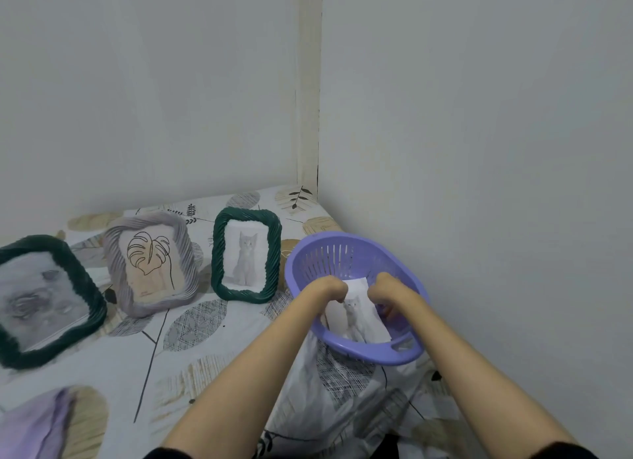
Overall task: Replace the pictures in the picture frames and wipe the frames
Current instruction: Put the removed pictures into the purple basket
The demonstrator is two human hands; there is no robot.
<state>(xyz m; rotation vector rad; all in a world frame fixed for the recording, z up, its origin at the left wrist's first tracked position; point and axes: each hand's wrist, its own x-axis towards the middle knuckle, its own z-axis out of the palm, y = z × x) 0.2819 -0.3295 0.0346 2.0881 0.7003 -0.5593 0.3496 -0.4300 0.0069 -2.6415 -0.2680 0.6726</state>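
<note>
Three picture frames stand in a row on the leaf-patterned cloth. A dark green frame (44,301) at the left holds a grey picture, a pale lilac frame (150,263) holds a leaf drawing, and a smaller dark green frame (246,254) holds a cat picture. To their right sits a purple basket (298,270). Inside it lies a cat print (358,316). My left hand (329,287) and my right hand (383,287) reach into the basket, fingers curled down on the print's top corners.
Grey walls meet in a corner behind the basket, with the right wall close beside it. A lilac cloth (30,424) lies at the bottom left. The patterned tablecloth (191,356) hangs wrinkled over the near edge.
</note>
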